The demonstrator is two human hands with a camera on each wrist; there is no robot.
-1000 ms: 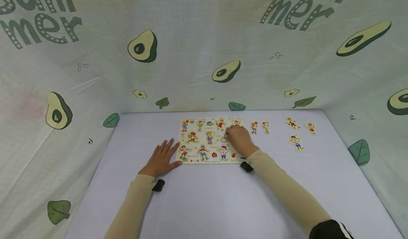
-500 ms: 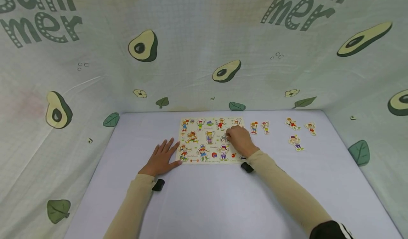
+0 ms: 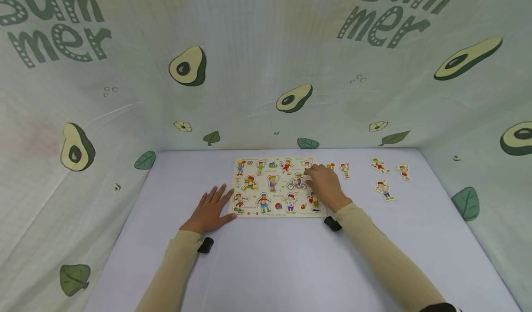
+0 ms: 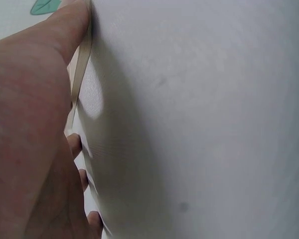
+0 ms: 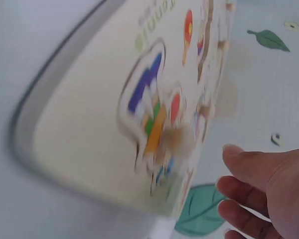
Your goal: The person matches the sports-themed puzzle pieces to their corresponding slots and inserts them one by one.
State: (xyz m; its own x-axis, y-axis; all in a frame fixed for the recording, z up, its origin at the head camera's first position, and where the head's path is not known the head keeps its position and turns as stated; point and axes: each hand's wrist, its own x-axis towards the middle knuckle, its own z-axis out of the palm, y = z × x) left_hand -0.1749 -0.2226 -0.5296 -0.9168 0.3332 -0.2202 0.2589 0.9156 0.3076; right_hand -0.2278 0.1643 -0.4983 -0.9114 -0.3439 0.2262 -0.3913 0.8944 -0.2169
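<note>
A cream puzzle board (image 3: pixel 262 188) printed with sports figures lies at the far middle of the table. My left hand (image 3: pixel 210 210) rests flat with spread fingers at its left edge; in the left wrist view the thumb reaches the board's edge. Over the board's right part is my right hand (image 3: pixel 327 186), its fingers loosely bent. Nothing shows between the thumb and fingers of the right hand (image 5: pixel 274 189) in the right wrist view. Just left of them sits a cyclist piece (image 3: pixel 297 181) in the board. Small knobs stand up from the pieces in the right wrist view.
Several loose figure pieces lie right of the board, among them a standing figure (image 3: pixel 345 170), a running figure (image 3: pixel 380 165) and a purple-trousered figure (image 3: pixel 384 190). A patterned cloth (image 3: pixel 237 104) rises behind the white table (image 3: pixel 266 266).
My right hand has drawn back to the right from the cyclist piece, which now shows fully, and its fingers have come off it. My left hand stays at the board's left edge.
</note>
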